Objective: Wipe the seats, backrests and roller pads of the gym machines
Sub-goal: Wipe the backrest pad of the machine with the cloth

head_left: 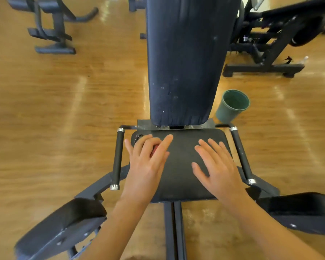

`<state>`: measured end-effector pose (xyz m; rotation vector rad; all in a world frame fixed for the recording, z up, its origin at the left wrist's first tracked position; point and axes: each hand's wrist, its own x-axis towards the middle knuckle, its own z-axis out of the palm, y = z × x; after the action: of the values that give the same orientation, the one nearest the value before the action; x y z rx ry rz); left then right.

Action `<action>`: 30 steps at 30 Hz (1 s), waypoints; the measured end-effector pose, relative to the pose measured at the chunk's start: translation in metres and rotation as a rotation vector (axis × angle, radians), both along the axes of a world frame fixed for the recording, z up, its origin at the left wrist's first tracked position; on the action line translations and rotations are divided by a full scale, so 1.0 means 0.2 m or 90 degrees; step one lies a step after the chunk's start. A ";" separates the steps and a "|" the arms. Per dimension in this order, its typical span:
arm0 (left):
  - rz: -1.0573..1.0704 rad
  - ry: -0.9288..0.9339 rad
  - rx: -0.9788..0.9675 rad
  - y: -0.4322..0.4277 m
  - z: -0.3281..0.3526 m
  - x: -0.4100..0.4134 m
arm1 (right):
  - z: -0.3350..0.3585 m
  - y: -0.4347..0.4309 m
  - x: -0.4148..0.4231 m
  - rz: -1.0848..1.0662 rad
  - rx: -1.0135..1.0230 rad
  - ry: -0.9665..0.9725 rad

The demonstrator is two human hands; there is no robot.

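The dark seat pad [180,177] of a gym machine lies right below me, and its tall dark backrest [186,59] rises behind it. My left hand [147,162] lies on the seat's left half with fingers spread. It presses on a small reddish thing [154,153] that is mostly hidden under the fingers. My right hand [217,166] is flat and spread over the seat's right half and holds nothing. Dark side pads sit at the lower left [62,224] and lower right [304,211].
Black grip handles flank the seat at the left [118,158] and right [241,154]. A green bucket [232,106] stands on the wooden floor right of the backrest. Other machines stand at the far left [53,30] and far right [270,44].
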<state>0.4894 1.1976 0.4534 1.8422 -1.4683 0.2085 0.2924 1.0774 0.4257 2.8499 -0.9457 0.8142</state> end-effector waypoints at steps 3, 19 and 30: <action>-0.007 0.004 -0.008 -0.09 0.26 0.04 | 0.26 -0.07 0.05 0.004 -0.016 0.004; 0.077 -0.079 -0.069 -0.89 0.83 -0.02 | 0.97 -1.05 0.20 0.158 -0.094 0.017; 0.172 -0.115 -0.219 -1.46 1.06 0.23 | 1.26 -1.50 0.67 0.143 -0.144 -0.026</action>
<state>0.5345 0.9058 0.6660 1.7618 -1.2039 0.7299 0.4274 0.7771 0.6783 2.7797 -0.5028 0.9334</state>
